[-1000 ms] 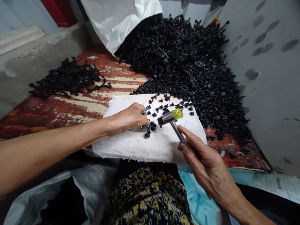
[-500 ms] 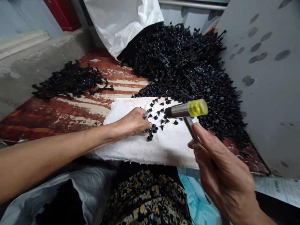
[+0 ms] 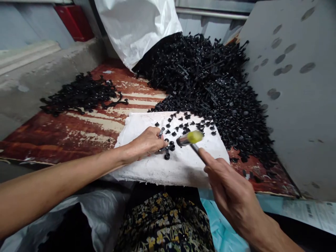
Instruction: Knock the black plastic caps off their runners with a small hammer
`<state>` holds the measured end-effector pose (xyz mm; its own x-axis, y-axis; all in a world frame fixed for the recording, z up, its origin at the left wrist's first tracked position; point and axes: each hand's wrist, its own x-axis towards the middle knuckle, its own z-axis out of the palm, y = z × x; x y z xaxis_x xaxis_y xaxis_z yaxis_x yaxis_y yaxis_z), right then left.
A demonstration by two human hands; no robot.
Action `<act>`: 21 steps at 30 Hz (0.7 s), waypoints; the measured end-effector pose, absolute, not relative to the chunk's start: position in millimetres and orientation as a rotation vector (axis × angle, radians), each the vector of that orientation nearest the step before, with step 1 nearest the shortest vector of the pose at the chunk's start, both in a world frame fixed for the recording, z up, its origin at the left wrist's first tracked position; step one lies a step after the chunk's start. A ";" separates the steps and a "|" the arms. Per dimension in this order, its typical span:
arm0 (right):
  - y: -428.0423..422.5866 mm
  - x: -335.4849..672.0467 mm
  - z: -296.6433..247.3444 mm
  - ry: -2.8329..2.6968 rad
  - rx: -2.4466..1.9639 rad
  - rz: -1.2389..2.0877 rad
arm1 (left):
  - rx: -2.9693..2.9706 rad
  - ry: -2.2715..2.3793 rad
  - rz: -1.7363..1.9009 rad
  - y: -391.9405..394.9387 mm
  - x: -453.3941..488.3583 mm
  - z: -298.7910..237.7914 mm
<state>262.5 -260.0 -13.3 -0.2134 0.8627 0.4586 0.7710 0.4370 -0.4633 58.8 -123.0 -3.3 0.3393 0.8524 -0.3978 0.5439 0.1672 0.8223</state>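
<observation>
My left hand (image 3: 148, 144) rests on a white cloth-covered pad (image 3: 147, 173), its fingers closed around a small black part (image 3: 167, 154) with arms ending in round studs. My right hand (image 3: 235, 187) grips the handle of a mallet (image 3: 190, 138) with a metal body, a translucent yellow face and a dark face. The mallet's dark end is just right of the black part, held over the pad and blurred by motion. Many small loose black studs (image 3: 174, 133) lie scattered on the pad beyond both hands.
A large heap of black parts (image 3: 223, 80) spills from a white sack (image 3: 141, 31) behind the pad. On the worn red-brown tabletop (image 3: 91, 134), a smaller black pile (image 3: 84, 91) sits left. A spotted grey panel (image 3: 296, 105) stands right. A blue plastic bag (image 3: 220, 224) hangs below.
The mallet has swung down and left toward the left hand, uncovering more studs on the pad. My left hand has stayed nearly in place, still gripping the black part. The view has shifted slightly.
</observation>
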 end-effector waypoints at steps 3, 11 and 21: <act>-261.6 261.0 -17.9 -2.038 -1.357 0.107 | 1.512 1.327 0.352 -124.9 58.9 -5.2; -265.6 275.2 -19.0 -1.810 -1.385 0.140 | 1.467 1.215 0.316 -137.5 49.7 11.4; -262.5 278.7 -37.4 -1.726 -1.485 0.334 | 1.500 1.100 0.184 -146.4 56.5 11.1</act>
